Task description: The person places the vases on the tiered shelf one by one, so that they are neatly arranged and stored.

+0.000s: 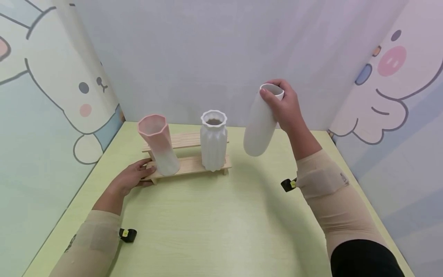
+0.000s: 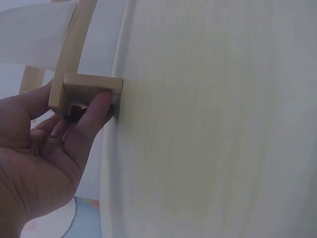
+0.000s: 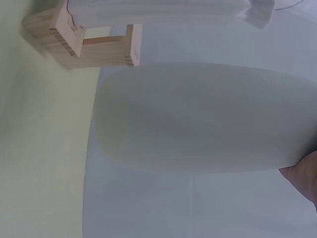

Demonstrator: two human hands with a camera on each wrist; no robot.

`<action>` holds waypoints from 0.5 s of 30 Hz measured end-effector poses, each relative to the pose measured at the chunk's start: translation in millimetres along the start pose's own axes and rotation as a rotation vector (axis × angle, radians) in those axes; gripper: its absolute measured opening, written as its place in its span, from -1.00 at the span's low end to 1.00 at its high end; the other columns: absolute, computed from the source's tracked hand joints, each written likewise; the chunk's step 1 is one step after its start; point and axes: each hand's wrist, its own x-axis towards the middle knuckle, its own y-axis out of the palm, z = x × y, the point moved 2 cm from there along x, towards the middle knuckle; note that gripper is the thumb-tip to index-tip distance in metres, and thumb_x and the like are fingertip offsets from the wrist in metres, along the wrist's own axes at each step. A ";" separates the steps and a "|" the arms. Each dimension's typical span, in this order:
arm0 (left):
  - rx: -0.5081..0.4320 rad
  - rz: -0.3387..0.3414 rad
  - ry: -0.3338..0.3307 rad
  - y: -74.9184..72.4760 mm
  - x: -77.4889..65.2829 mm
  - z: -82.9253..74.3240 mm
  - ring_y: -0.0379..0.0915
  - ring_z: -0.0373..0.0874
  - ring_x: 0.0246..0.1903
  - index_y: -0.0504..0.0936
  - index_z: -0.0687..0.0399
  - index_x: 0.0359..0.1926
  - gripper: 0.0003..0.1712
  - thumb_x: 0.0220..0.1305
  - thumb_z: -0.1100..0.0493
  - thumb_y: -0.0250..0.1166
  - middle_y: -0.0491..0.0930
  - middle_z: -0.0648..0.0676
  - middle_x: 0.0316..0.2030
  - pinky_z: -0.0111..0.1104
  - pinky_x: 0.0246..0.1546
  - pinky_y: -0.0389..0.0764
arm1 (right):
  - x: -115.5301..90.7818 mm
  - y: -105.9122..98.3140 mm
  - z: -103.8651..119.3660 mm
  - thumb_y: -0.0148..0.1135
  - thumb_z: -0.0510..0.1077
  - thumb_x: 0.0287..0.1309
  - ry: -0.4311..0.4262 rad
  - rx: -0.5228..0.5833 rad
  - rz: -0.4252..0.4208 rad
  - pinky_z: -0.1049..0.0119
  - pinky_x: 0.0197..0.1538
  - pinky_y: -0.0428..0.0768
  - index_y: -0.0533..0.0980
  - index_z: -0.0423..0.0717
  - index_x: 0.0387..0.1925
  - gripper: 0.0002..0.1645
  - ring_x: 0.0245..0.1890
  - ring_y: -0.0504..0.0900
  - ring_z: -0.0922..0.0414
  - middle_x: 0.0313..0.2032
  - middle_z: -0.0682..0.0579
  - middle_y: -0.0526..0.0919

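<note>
My right hand point(image 1: 285, 105) grips a smooth white vase point(image 1: 259, 127) by its rim, thumb on the near side. The vase hangs tilted above the table, its base toward the lower left; in the right wrist view the white vase point(image 3: 198, 119) fills the middle. With my left hand point(image 1: 133, 177) I hold the left end of a two-step wooden stand point(image 1: 190, 165), thumb over the lower step. In the left wrist view, fingers touch the stand's foot point(image 2: 94, 83). On the lower step stand a pink-and-white vase point(image 1: 160, 146) at the left and a fluted white vase point(image 1: 214, 144) at the right.
The stand sits toward the back of a pale yellow-green table point(image 1: 214, 223). A plain light curtain point(image 1: 207, 57) rises behind it. Walls with cartoon animals point(image 1: 52, 77) close in both sides. A small black camera point(image 1: 128, 235) sticks out from the left wrist.
</note>
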 end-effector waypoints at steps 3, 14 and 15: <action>0.000 0.001 0.001 -0.2 0.0 0.3 0.48 -0.15 0.07 -0.15 -0.01 0.58 -0.05 0.40 -0.15 0.16 0.10 0.36 0.44 -0.26 0.02 0.68 | 3.4 2.3 4.3 0.32 0.19 0.14 -0.006 0.003 0.007 0.21 -0.23 0.67 0.49 0.10 0.04 -0.51 -0.10 0.56 0.04 -0.05 0.04 0.53; -0.004 -0.004 0.000 0.4 0.2 0.5 0.49 -0.15 0.06 -0.16 -0.02 0.58 -0.04 0.41 -0.15 0.16 0.09 0.36 0.44 -0.26 0.01 0.68 | 15.7 11.2 15.2 0.36 0.16 0.11 -0.009 0.052 0.024 0.18 -0.22 0.65 0.49 0.08 0.00 -0.52 -0.12 0.55 0.04 -0.08 0.03 0.53; -0.005 -0.004 0.000 0.4 0.3 0.5 0.49 -0.15 0.06 -0.16 -0.02 0.58 -0.05 0.41 -0.15 0.16 0.09 0.37 0.44 -0.26 0.01 0.68 | 16.7 11.9 15.9 0.36 0.16 0.11 -0.011 0.054 0.025 0.18 -0.22 0.65 0.49 0.08 0.01 -0.52 -0.12 0.55 0.04 -0.08 0.03 0.53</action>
